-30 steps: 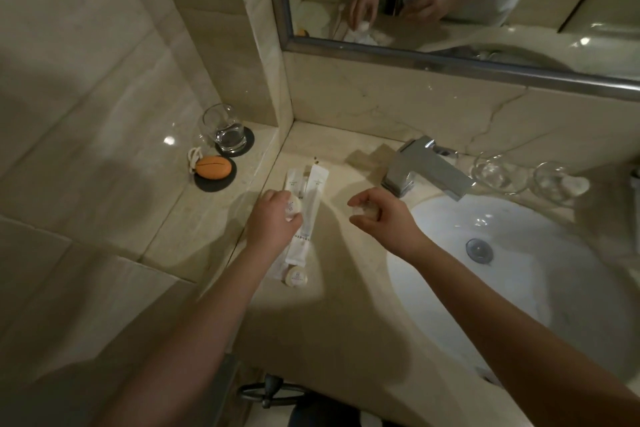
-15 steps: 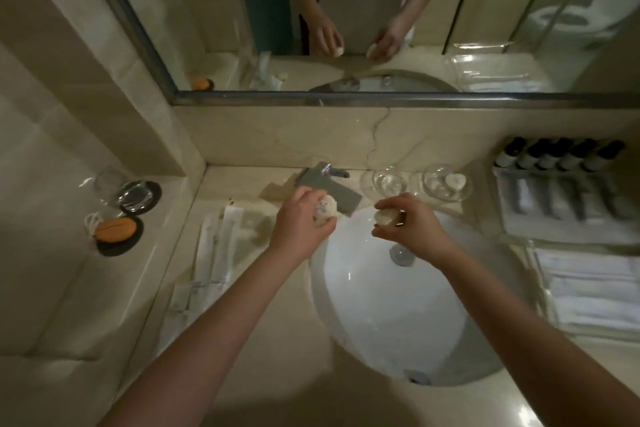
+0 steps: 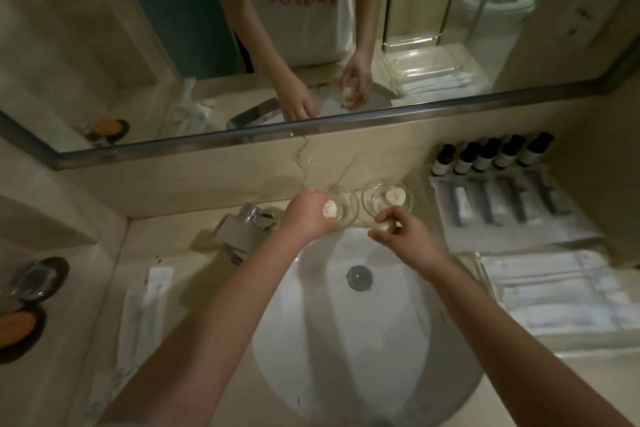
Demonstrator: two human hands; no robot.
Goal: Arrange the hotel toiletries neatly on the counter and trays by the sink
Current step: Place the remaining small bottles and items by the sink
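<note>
Beige marble counter (image 3: pixel 194 255) wraps a white sink (image 3: pixel 346 340), w/ a mirror (image 3: pixel 138 45) above. Our L hand (image 3: pixel 308 215) curls its fingers round a small round wrapped soap (image 3: pixel 329 212), holding it at the edge of a clear glass dish (image 3: pixel 349 210) behind the basin; can't tell if soap touches glass. Our R hand (image 3: pixel 403 236) pinches a second pale soap (image 3: pixel 381 226) just in front of the next glass dish (image 3: pixel 370 198), which holds a heart-shaped soap (image 3: pixel 394 198). Chrome faucet (image 3: pixel 242 236) sits just L of our L wrist. Further R, five dark-capped bottles (image 3: pixel 491 156) stand in a row by the wall on a white-lined tray (image 3: pixel 502 236); folded white towels (image 3: pixel 554 298) lie nearer us. L of the sink lie long white sachets (image 3: pixel 145 305); far L, an orange oval item (image 3: pixel 15 326).
</note>
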